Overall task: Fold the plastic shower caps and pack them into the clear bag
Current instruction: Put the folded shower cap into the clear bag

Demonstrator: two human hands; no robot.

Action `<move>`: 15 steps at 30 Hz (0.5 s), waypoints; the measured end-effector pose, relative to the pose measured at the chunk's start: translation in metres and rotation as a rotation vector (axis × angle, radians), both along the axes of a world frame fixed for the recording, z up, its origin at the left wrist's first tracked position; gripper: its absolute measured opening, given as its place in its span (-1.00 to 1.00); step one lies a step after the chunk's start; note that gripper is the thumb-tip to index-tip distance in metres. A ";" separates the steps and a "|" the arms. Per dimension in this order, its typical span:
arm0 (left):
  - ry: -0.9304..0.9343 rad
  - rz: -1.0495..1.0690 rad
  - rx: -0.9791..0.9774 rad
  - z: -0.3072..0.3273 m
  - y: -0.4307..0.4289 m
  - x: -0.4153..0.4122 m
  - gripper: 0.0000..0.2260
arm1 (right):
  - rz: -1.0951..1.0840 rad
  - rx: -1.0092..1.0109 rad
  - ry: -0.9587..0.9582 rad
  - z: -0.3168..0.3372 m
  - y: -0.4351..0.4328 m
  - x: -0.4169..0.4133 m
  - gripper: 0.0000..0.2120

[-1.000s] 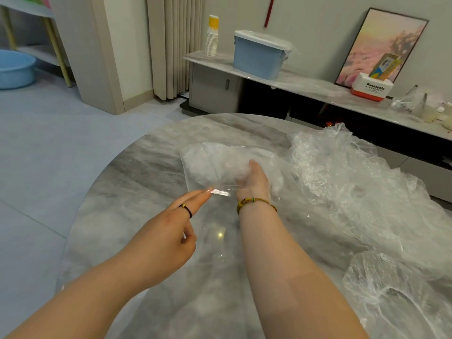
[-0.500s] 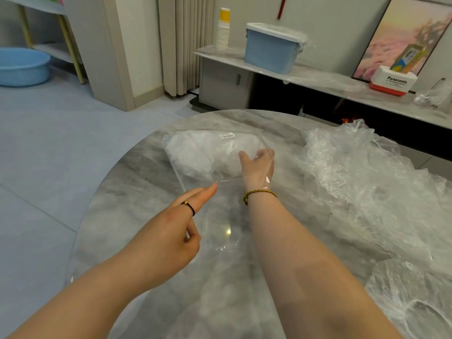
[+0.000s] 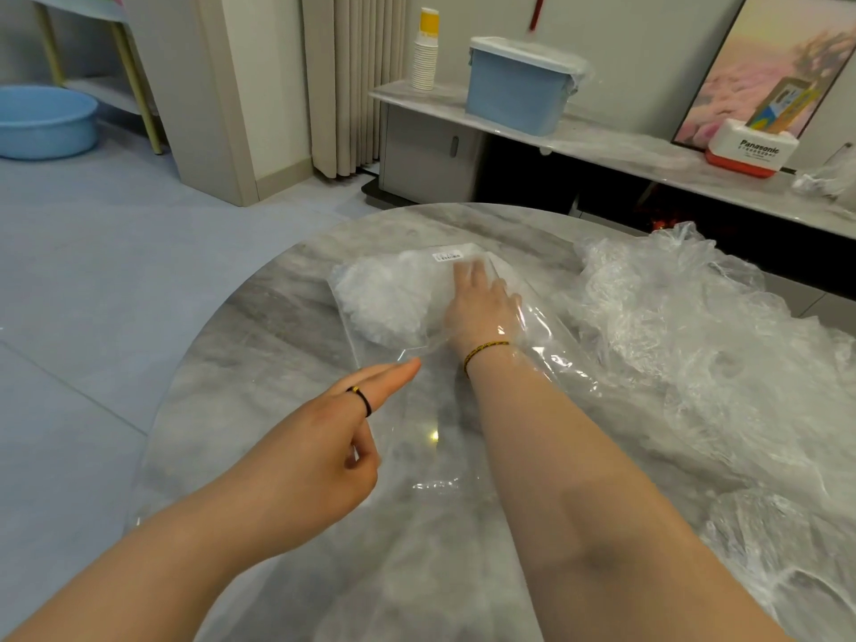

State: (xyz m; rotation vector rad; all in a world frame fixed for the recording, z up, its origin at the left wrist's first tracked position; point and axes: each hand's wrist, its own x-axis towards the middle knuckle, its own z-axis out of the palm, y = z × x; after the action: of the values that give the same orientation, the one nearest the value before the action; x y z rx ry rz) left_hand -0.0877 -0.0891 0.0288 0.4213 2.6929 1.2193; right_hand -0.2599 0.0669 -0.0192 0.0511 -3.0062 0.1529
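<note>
Only 1 view exists, a wide-angle camera on the person's head, looking forward and steeply down onto the round marble worktop [image 3: 259, 345] from close above. The left forearm [image 3: 185, 539] and right forearm [image 3: 579, 479] enter from 6 o'clock, and the frame reaches the floor [image 3: 92, 271] at 9 o'clock and a low wall shelf [image 3: 625, 145] at 1 o'clock.

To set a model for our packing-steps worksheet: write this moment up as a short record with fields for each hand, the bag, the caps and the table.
right hand: inside the clear bag, fingers straight, pressing on the packed caps
left hand: outside the bag, two fingers straight, pointing at its mouth; contact unclear
clear bag: lies flat, mouth toward the person, white label at the far end
packed caps: white bundle in the bag's far end
loose caps: crumpled heap on the right
table: grey marble top, rounded edge
</note>
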 end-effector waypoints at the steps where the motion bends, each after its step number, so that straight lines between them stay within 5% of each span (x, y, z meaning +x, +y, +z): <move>1: -0.008 0.006 -0.003 0.000 -0.001 0.000 -0.30 | -0.037 -0.010 -0.003 0.000 0.001 -0.002 -0.48; 11: 0.038 0.155 0.016 -0.011 0.003 -0.010 -0.34 | -0.179 -0.189 -0.099 -0.008 -0.002 -0.012 -0.48; 15: 0.065 0.234 -0.011 -0.013 0.008 -0.010 -0.36 | -0.160 -0.021 -0.076 0.005 -0.004 0.009 -0.40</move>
State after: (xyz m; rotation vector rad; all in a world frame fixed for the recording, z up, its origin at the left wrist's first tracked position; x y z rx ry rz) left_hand -0.0979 -0.0811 0.0155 0.1497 2.8682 1.2667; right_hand -0.2513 0.0626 -0.0142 -0.2018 -3.0668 0.1728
